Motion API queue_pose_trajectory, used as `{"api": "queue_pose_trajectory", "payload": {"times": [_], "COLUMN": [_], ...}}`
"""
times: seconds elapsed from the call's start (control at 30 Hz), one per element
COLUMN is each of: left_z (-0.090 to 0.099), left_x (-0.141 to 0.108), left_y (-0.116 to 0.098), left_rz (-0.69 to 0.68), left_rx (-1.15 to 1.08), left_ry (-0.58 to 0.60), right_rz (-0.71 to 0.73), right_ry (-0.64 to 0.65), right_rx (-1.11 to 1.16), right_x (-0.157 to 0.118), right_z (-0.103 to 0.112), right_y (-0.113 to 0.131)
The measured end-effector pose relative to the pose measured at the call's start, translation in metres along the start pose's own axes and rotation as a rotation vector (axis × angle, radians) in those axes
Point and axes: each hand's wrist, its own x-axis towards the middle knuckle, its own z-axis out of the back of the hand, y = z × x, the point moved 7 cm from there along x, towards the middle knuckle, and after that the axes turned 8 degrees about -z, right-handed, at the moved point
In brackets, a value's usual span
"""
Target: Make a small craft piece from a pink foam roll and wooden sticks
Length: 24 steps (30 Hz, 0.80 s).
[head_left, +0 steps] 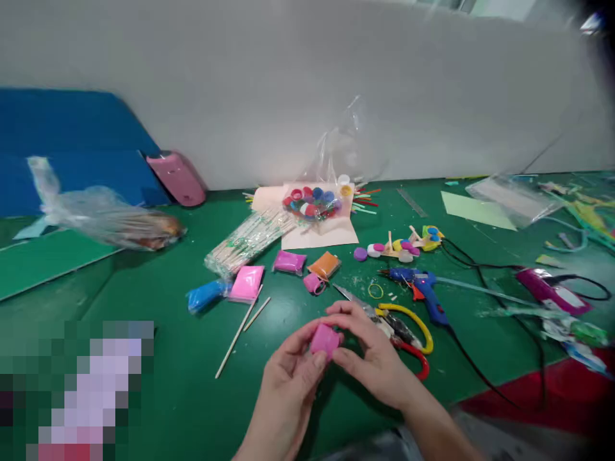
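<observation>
Nearest the cam, our two bare hands come up from the bottom edge over the green tabletop [177,397]. Key relation: the pink clay piece [325,339] (prob. modelling clay) sits btwn our hands, right at the fingertips: R of the L thumb, L of the R thumb. It looks roughly square, so we can't pick a long axis; L hand is nearer, w/ more contact.

L hand [294,371] is pinched nearly closed on it, thumb on the near face, fingers curled round the far side. R hand [372,352] is half curled, thumb tip at the piece's R edge, fingers arched beyond; whether it really grips, we can't tell.

Nearby: scissors [424,325] just R of the R hand, glue gun [432,301] farther R; wooden sticks [239,333] and pink packet [246,283] lie off to the L, beyond the L hand.
</observation>
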Motion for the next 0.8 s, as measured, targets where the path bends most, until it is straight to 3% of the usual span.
{"api": "queue_pose_trajectory", "payload": {"times": [0.17, 0.27, 0.47, 0.63, 0.8], "left_z": [0.003, 0.005, 0.009, 0.011, 0.011], "left_x": [0.002, 0.005, 0.015, 0.023, 0.028], "left_y": [0.001, -0.001, -0.009, -0.012, -0.013], "left_rz": [0.014, -0.04, -0.199, -0.288, -0.271], "left_rx": [0.031, 0.095, 0.219, 0.343, 0.309], "left_ry": [0.018, 0.0, -0.041, -0.042, -0.057], "right_rz": [0.01, 0.001, -0.15, -0.237, -0.346], "right_ry": [0.041, -0.012, -0.262, -0.235, -0.159], "right_rx": [-0.052, -0.113, -0.509, -0.919, -1.08], "right_x": [0.004, 0.002, -0.034, -0.069, -0.053], "right_z": [0.003, 0.01, 0.065, 0.089, 0.084], "right_y": [0.003, 0.002, -0.031, -0.066, -0.069]}}
